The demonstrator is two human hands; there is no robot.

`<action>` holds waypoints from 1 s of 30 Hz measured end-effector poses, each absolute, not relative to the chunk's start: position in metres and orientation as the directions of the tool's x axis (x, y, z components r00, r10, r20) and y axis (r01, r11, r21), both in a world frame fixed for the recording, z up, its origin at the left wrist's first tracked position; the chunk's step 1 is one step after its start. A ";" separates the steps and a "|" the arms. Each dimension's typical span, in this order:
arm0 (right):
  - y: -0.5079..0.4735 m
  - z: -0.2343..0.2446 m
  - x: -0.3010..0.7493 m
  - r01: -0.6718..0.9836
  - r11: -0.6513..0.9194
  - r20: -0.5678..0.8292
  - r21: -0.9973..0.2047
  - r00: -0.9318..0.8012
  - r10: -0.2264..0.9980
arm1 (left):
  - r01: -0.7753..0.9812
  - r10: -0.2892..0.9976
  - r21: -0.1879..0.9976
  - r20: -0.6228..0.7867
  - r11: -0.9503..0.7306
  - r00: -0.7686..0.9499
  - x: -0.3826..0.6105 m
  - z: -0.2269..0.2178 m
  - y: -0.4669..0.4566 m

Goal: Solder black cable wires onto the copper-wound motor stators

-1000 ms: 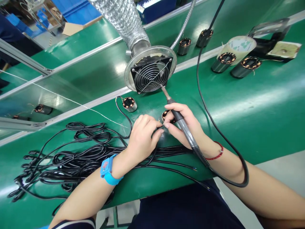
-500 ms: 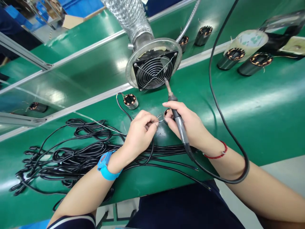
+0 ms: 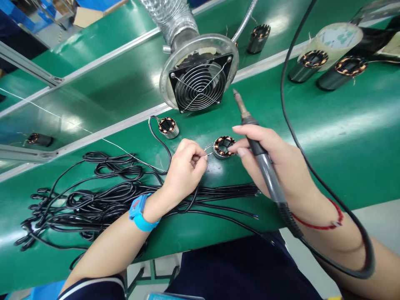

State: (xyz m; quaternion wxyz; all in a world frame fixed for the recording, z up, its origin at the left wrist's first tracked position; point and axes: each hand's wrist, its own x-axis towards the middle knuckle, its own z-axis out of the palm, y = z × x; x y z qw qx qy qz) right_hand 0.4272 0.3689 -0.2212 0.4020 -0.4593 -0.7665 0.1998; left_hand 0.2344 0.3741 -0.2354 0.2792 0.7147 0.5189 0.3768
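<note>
A small round stator with copper windings [image 3: 223, 146] lies on the green belt [image 3: 312, 125] in front of me. My left hand [image 3: 186, 164] pinches a thin wire lead and a black cable end just left of the stator. My right hand [image 3: 275, 160] grips a soldering iron [image 3: 261, 156], its tip pointing up and away toward the fan, while a fingertip touches the stator's right rim. A blue wrist strap sits on my left wrist.
A fume extraction fan [image 3: 198, 79] on a silver duct stands behind the stator. A second stator [image 3: 168, 126] with a black cable lies to the left. A bundle of black cables [image 3: 93, 200] covers the near left. Several taller stators [image 3: 340, 71] stand at back right.
My right hand has drawn back to the right, uncovering the stator, and the iron's tip has swung away from the fan grille. My left hand keeps its pinch.
</note>
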 end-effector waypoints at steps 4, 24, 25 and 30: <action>0.376 -0.237 0.417 0.610 0.493 0.412 -0.621 -0.280 0.867 | 0.533 0.944 0.779 0.269 -0.330 0.191 0.233 -0.236 0.375; 0.342 -0.233 0.435 0.454 0.562 0.546 -0.691 -0.181 0.818 | 0.523 0.954 0.797 0.245 -0.300 0.174 0.238 -0.237 0.372; 0.339 -0.236 0.436 0.435 0.575 0.568 -0.693 -0.162 0.807 | 0.528 0.954 0.795 0.250 -0.300 0.165 0.239 -0.238 0.372; 0.331 -0.254 0.438 0.353 0.643 0.644 -0.679 -0.133 0.754 | 0.547 0.947 0.773 0.282 -0.321 0.157 0.240 -0.238 0.372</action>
